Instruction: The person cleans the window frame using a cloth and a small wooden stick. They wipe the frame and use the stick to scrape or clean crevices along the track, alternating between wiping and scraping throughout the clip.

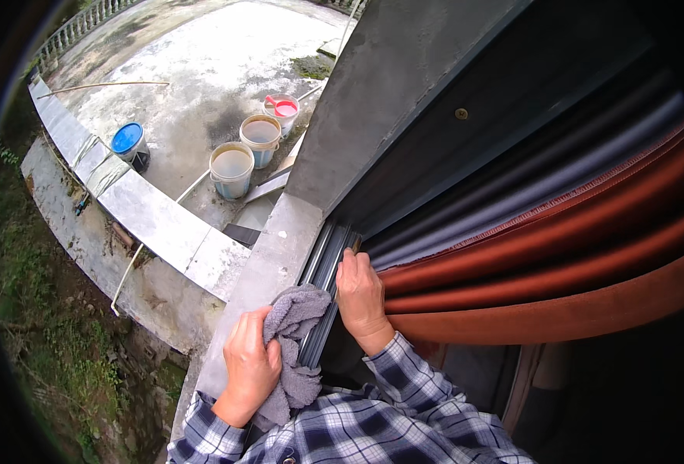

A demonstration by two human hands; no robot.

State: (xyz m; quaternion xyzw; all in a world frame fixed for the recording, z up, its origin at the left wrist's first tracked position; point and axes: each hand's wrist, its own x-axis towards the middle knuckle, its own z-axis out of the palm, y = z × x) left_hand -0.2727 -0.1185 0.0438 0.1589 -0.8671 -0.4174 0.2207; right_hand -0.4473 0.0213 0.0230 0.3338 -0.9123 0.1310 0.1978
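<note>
My left hand grips a bunched grey terry cloth. The cloth lies over the near part of a metal sliding-window track and hangs down towards my body. At the track's inner edge, near its far end, my right hand has its fingers curled and the fingertips low. A small brownish spot shows beside those fingertips, too small to name. Whether the right hand pinches anything is hidden by its own fingers. Along the outer side of the track runs a concrete sill.
An orange-brown curtain hangs close to my right hand. The dark window reveal rises beyond the track. Outside stand a blue-lidded bucket, two open buckets and one with a red dipper. A drop with plants lies left.
</note>
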